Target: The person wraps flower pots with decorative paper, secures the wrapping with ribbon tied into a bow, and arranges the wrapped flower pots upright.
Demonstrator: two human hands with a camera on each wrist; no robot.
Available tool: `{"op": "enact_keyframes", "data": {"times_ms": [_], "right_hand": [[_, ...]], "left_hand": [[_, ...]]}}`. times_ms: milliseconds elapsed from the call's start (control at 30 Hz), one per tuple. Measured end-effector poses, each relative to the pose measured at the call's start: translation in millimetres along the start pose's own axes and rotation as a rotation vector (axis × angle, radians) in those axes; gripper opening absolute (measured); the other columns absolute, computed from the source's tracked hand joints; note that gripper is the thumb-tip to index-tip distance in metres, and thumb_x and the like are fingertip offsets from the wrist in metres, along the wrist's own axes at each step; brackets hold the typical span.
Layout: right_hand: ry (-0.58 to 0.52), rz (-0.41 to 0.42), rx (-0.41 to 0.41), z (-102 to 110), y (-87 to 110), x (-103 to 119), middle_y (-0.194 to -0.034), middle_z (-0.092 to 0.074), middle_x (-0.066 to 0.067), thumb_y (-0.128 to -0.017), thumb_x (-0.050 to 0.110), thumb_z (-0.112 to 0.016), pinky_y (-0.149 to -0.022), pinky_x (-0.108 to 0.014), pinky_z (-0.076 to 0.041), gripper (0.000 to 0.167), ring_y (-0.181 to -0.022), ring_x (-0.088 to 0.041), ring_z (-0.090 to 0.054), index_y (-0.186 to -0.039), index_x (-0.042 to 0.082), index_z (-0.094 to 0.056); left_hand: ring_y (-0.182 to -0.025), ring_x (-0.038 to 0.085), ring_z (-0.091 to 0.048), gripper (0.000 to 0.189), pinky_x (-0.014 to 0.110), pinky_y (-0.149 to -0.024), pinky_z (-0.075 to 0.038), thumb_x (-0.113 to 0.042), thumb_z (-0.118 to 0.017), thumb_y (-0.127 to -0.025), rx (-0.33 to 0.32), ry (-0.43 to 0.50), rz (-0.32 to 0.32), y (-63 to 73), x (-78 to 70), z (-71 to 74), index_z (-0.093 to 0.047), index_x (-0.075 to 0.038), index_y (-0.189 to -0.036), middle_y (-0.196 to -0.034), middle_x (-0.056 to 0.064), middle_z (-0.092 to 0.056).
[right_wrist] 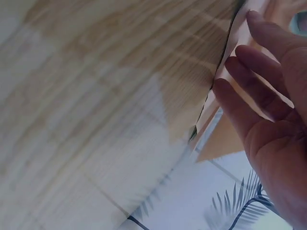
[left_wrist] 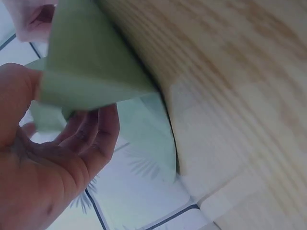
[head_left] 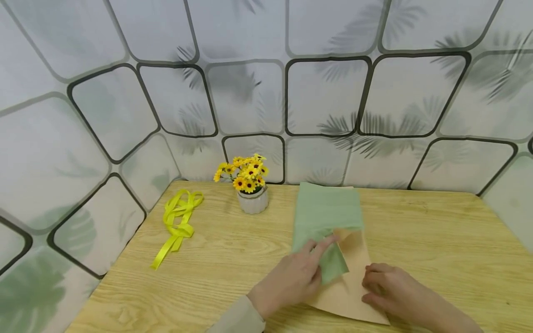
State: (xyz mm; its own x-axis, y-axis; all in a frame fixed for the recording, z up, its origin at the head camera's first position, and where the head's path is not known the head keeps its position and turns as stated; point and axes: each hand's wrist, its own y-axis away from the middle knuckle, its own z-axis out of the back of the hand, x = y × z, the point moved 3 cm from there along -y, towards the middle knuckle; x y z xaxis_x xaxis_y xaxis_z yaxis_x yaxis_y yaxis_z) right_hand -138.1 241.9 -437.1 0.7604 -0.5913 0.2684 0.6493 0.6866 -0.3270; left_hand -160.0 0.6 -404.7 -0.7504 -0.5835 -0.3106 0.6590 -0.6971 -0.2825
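On the table lies a long paper (head_left: 326, 203), green at its far part and peach toward the near edge, with a folded flap in the middle. Over this flap is my left hand (head_left: 291, 277), its index finger reaching to the flap's upper corner. In the left wrist view the thumb and curled fingers hold a green fold (left_wrist: 96, 62), which hides part of the fingers. My right hand (head_left: 393, 289) touches the right edge of the peach part (head_left: 350, 300). Its loosely bent fingertips (right_wrist: 221, 85) rest along that edge in the right wrist view.
A yellow ribbon (head_left: 179, 222) lies loosely looped at the table's left. A small pale pot (head_left: 253, 202) with yellow flowers (head_left: 248, 173) stands near the back edge. Behind the wooden table (head_left: 437, 231) hangs a patterned white backdrop (head_left: 326, 97).
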Motion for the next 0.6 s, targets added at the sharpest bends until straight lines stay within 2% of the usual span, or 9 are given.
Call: {"op": "enact_keyframes", "data": {"times_ms": [100, 167, 233, 367, 467, 600], "right_hand": [[-0.018, 0.004, 0.03, 0, 0.5, -2, -0.093, -0.066, -0.001, -0.078, 0.021, -0.089, -0.062, -0.022, -0.053, 0.024, -0.079, -0.008, -0.062, -0.095, 0.008, -0.077], [-0.034, -0.027, 0.078, 1, 0.7, -3, -0.094, -0.064, -0.001, -0.078, 0.02, -0.089, -0.061, -0.021, -0.05, 0.027, -0.078, -0.003, -0.056, -0.097, 0.004, -0.078], [-0.035, -0.074, 0.131, 3, 1.1, -3, -0.097, -0.063, 0.0, -0.078, 0.021, -0.089, -0.062, -0.022, -0.051, 0.029, -0.079, -0.003, -0.055, -0.098, 0.004, -0.079], [-0.026, -0.146, 0.196, 6, 3.1, -4, -0.11, -0.068, -0.008, -0.076, 0.023, -0.09, -0.072, -0.034, -0.06, 0.031, -0.088, -0.022, -0.068, -0.099, 0.005, -0.08], [-0.008, -0.176, 0.221, 7, 5.8, -6, -0.117, -0.07, -0.016, -0.076, 0.025, -0.09, -0.079, -0.043, -0.061, 0.033, -0.098, -0.037, -0.069, -0.1, 0.005, -0.08], [0.033, -0.187, 0.23, 8, 11.9, -11, -0.117, -0.072, -0.017, -0.076, 0.027, -0.09, -0.081, -0.044, -0.06, 0.035, -0.101, -0.04, -0.068, -0.101, 0.005, -0.08]], "left_hand": [[-0.06, 0.002, -0.044, 0.091, 0.007, -0.049, -0.037, -0.002, -0.059, -0.094, 0.0, 0.034, -0.005, 1.3, 1.4, 2.6, -0.009, -0.028, -0.166, -0.113, 0.007, -0.053], [-0.056, 0.001, -0.039, 0.095, 0.006, -0.047, -0.035, 0.0, -0.058, -0.094, 0.006, 0.057, -0.011, 1.8, 1.7, 4.6, -0.005, -0.031, -0.166, -0.113, 0.008, -0.048], [-0.056, 0.001, -0.037, 0.096, 0.007, -0.048, -0.036, 0.002, -0.059, -0.094, 0.004, 0.07, -0.018, 2.6, 2.0, 6.8, -0.005, -0.033, -0.166, -0.113, 0.01, -0.046], [-0.06, 0.001, -0.04, 0.085, 0.008, -0.051, -0.039, -0.001, -0.056, -0.096, 0.015, 0.132, 0.011, 3.3, 2.7, 11.1, -0.014, -0.03, -0.165, -0.116, 0.01, -0.049], [-0.067, 0.003, -0.044, 0.075, 0.009, -0.056, -0.042, -0.004, -0.053, -0.098, 0.007, 0.197, 0.031, 4.4, 2.9, 15.2, -0.021, -0.024, -0.162, -0.123, 0.009, -0.054], [-0.078, 0.005, -0.054, 0.07, 0.007, -0.066, -0.044, -0.009, -0.053, -0.096, -0.025, 0.236, 0.02, 7.1, 2.0, 19.8, -0.026, -0.018, -0.16, -0.132, 0.006, -0.057]]}}
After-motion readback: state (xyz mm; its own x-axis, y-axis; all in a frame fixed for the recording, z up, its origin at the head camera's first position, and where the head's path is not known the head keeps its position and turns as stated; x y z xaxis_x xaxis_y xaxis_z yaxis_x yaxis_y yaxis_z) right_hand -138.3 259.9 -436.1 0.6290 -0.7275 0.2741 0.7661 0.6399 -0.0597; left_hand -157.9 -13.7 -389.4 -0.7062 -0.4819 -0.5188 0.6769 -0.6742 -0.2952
